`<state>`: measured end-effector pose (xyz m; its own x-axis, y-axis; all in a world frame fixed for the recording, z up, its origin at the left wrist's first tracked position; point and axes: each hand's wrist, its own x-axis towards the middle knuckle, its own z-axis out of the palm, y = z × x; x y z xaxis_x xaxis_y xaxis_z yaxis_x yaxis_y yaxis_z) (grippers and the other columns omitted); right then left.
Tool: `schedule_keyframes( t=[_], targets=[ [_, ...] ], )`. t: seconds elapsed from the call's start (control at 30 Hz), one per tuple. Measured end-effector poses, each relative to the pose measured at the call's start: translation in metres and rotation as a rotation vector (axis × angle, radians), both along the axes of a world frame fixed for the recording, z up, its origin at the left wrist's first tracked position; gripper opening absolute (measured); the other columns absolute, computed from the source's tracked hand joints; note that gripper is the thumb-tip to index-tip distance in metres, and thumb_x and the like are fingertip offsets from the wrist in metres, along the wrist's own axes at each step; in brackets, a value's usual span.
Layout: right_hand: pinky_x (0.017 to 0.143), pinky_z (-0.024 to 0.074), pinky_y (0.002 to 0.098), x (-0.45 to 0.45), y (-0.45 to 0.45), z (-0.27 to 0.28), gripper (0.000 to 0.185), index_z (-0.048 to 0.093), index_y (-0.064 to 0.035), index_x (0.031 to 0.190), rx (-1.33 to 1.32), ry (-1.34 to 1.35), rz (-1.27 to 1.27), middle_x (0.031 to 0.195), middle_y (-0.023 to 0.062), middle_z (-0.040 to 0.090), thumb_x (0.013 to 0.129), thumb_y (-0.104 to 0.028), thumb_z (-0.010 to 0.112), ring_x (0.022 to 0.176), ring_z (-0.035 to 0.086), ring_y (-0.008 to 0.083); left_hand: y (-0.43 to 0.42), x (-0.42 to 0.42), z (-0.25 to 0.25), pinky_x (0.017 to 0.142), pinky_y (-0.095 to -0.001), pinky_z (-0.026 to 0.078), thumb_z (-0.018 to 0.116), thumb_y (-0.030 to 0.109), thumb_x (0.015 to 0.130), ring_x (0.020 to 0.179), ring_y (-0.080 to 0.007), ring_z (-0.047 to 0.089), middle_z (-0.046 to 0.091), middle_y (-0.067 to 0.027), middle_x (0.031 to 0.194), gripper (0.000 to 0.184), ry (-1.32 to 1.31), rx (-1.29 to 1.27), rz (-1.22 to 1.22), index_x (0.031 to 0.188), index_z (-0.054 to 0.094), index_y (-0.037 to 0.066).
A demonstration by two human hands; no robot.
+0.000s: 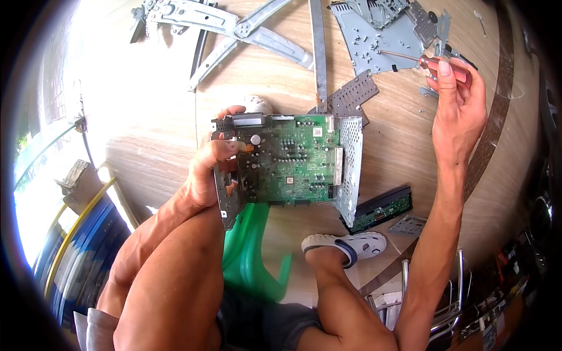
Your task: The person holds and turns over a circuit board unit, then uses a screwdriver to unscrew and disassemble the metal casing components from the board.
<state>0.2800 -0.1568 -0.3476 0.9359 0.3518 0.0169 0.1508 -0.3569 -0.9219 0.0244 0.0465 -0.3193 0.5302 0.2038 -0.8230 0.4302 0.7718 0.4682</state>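
My left hand (206,164) grips the left side of a metal chassis that carries a green circuit board (281,169). Its thumb presses by an orange part on the board, and other fingers curl behind the metal. A perforated metal side plate (351,164) stands up along the board's right edge. Out to the upper right, my right hand (459,99) is closed around a screwdriver (446,69) with a red handle. The screwdriver's shaft points left, over a grey metal sheet (372,44) scattered with small screws.
A scissor-type metal linkage (240,29) and a long flat bar (319,58) lie on the tiled floor ahead. A perforated plate (353,93) is beyond the board. Below right lies a dark panel with a circuit board (380,210). A green plastic stool (249,257) is beneath me.
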Motion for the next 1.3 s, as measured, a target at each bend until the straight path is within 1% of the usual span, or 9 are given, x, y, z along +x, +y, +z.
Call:
schedule_keyframes(
  t=[0.1,0.2,0.3,0.5,0.6,0.73,1.0,1.17,1.3],
  targets=[
    [0.082,0.0551,0.0278,0.0,0.001,0.0,0.033,0.057,0.0055,0.115,-0.005,-0.005,0.0,0.101,0.0125,0.07,0.097,-0.02,0.067,0.09,0.067,0.016,0.0,-0.001,-0.003,0.091,-0.0404,0.053,0.058,0.028,0.071,0.106,-0.0256,0.059,0.055,-0.0157,0.12,0.078,-0.012,-0.008,0.005,0.142,0.032,0.007],
    [0.082,0.055,0.028,0.001,0.0,0.001,0.033,0.057,0.0055,0.115,-0.019,-0.01,-0.005,0.1,0.0125,0.07,0.097,-0.021,0.067,0.091,0.067,0.0158,0.004,-0.011,-0.011,0.096,-0.0528,0.053,0.056,0.026,0.077,0.115,-0.0337,0.06,0.053,-0.0173,0.131,0.074,-0.077,-0.041,-0.009,0.147,0.032,0.017],
    [0.082,0.0549,0.0282,0.0,-0.003,0.008,0.033,0.057,0.0053,0.115,-0.022,-0.016,-0.01,0.1,0.0127,0.071,0.098,-0.021,0.066,0.092,0.067,0.016,0.001,-0.002,-0.001,0.093,-0.042,0.052,0.058,0.028,0.072,0.109,-0.0263,0.058,0.054,-0.0165,0.124,0.078,-0.004,-0.007,-0.001,0.142,0.031,0.008],
    [0.086,0.0588,0.0325,-0.001,-0.012,0.034,0.038,0.056,0.0071,0.118,-0.069,-0.056,-0.044,0.106,0.0169,0.068,0.098,-0.024,0.065,0.1,0.067,0.0207,-0.001,-0.008,-0.008,0.097,-0.0511,0.052,0.057,0.025,0.077,0.117,-0.0337,0.059,0.053,-0.0179,0.132,0.074,-0.057,-0.059,0.022,0.146,0.032,0.016],
    [0.086,0.059,0.034,-0.005,-0.022,0.05,0.039,0.056,0.0074,0.118,-0.053,-0.068,-0.102,0.106,0.0181,0.068,0.098,-0.024,0.066,0.098,0.067,0.0215,0.001,-0.008,-0.017,0.096,-0.0498,0.053,0.059,0.026,0.075,0.115,-0.033,0.059,0.054,-0.0178,0.13,0.075,-0.124,-0.054,-0.029,0.144,0.033,0.015],
    [0.086,0.0591,0.0359,-0.012,-0.039,0.069,0.037,0.055,0.0086,0.117,-0.015,-0.068,-0.195,0.109,0.0199,0.067,0.1,-0.023,0.062,0.099,0.069,0.0263,-0.011,0.001,-0.015,0.094,-0.0383,0.046,0.06,0.025,0.074,0.105,-0.0238,0.055,0.057,-0.0138,0.117,0.07,-0.102,0.06,-0.076,0.137,0.039,0.003],
    [0.082,0.0598,0.0371,-0.025,-0.097,0.099,0.028,0.057,0.0061,0.112,0.162,0.019,-0.309,0.106,0.0233,0.069,0.102,-0.02,0.058,0.096,0.071,0.0322,-0.022,0.02,-0.02,0.089,-0.0358,0.044,0.06,0.028,0.076,0.098,-0.0189,0.052,0.056,-0.0099,0.108,0.066,-0.121,0.011,-0.216,0.134,0.042,0.004],
    [0.088,0.0571,0.0344,-0.045,-0.139,0.128,0.038,0.055,0.0072,0.123,0.217,0.108,-0.321,0.114,0.0238,0.068,0.108,-0.026,0.043,0.105,0.069,0.0298,-0.036,0.032,-0.017,0.084,-0.0347,0.049,0.056,0.025,0.083,0.096,-0.019,0.056,0.056,-0.0096,0.109,0.049,-0.173,-0.134,-0.168,0.128,0.045,0.008],
    [0.087,0.0566,0.0322,-0.066,-0.159,0.147,0.045,0.051,0.0052,0.132,0.217,0.089,-0.338,0.122,0.0252,0.065,0.109,-0.03,0.037,0.108,0.068,0.0307,-0.039,0.041,-0.007,0.085,-0.0357,0.048,0.057,0.028,0.082,0.097,-0.0188,0.055,0.056,-0.0096,0.108,0.051,-0.196,-0.094,-0.22,0.128,0.045,0.008]
  ],
)
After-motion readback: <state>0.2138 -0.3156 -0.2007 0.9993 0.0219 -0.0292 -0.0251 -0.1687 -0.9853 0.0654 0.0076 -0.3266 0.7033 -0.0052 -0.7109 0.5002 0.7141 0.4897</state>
